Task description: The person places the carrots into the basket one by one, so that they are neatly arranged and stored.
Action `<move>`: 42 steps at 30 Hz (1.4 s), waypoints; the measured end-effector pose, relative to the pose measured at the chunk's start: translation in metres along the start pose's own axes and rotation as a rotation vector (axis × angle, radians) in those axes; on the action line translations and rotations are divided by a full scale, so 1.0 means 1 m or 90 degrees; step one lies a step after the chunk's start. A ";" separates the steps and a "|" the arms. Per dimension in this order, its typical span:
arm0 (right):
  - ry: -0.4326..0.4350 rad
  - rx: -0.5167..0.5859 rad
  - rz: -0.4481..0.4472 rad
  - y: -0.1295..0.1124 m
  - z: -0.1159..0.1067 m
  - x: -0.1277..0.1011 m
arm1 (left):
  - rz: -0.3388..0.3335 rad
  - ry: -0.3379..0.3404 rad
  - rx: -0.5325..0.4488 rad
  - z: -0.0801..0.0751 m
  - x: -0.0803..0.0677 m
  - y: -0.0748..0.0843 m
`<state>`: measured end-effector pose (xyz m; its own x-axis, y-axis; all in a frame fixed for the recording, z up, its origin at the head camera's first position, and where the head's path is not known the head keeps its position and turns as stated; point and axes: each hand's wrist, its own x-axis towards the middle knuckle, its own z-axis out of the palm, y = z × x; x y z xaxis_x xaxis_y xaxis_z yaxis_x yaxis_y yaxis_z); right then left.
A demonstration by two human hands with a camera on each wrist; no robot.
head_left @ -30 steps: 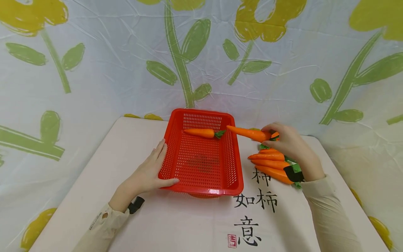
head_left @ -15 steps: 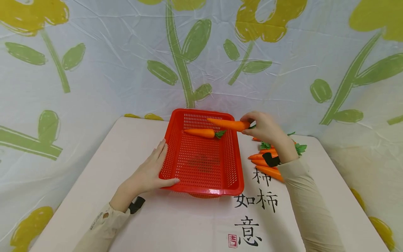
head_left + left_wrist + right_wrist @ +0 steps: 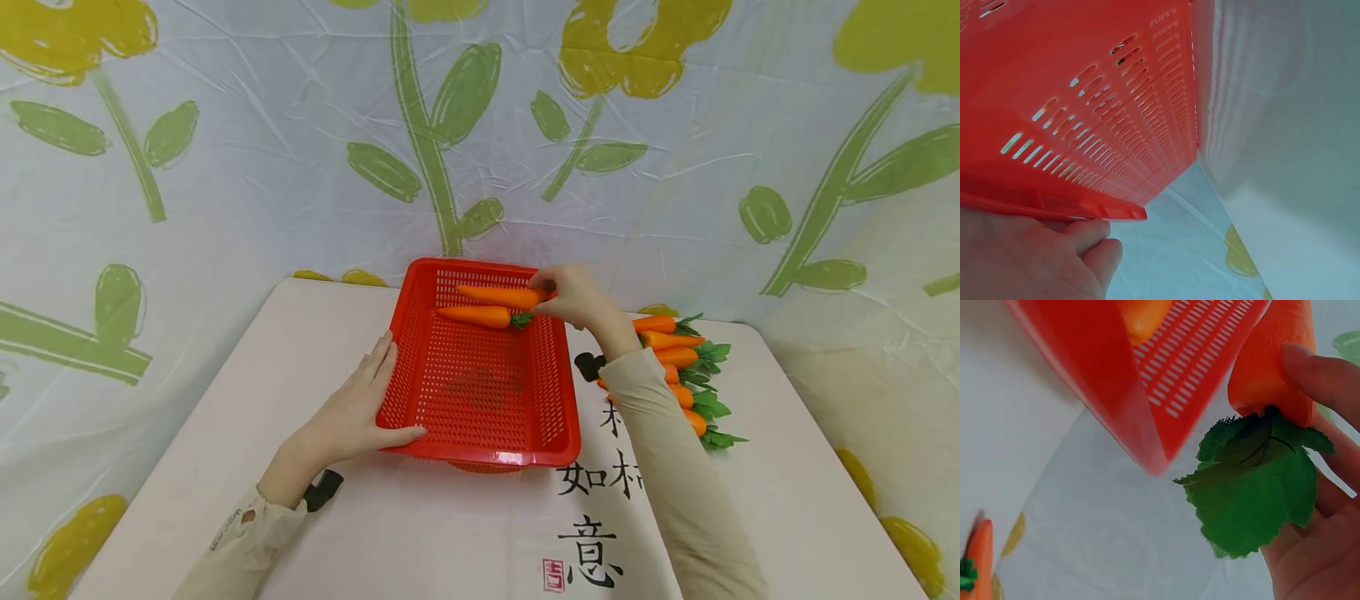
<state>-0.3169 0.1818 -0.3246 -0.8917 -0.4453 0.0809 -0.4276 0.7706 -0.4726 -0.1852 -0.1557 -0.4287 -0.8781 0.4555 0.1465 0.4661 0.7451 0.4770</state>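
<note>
Carrot pinched at leafy end by right hand fingers over basket, left hand fingers flat, steadying its side.

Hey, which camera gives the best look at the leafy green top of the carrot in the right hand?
The right wrist view: the green leaves fill the frame, sharp, under the held carrot that the right hand grips. In the head view that hand covers them. The left wrist view shows only the red basket.
</note>
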 end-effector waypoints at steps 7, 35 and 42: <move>-0.029 0.031 0.043 0.008 0.016 0.021 | -0.007 -0.009 0.000 0.001 0.001 -0.001; -0.030 0.092 0.153 0.001 0.080 0.051 | 0.012 0.009 0.005 0.001 0.000 0.000; -0.034 0.049 0.165 0.005 0.091 0.050 | 0.004 0.006 0.005 0.001 0.000 -0.002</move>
<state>-0.3504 0.1217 -0.4030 -0.9599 -0.2630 -0.0968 -0.1721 0.8260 -0.5367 -0.1856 -0.1566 -0.4304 -0.8758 0.4562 0.1577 0.4730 0.7461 0.4686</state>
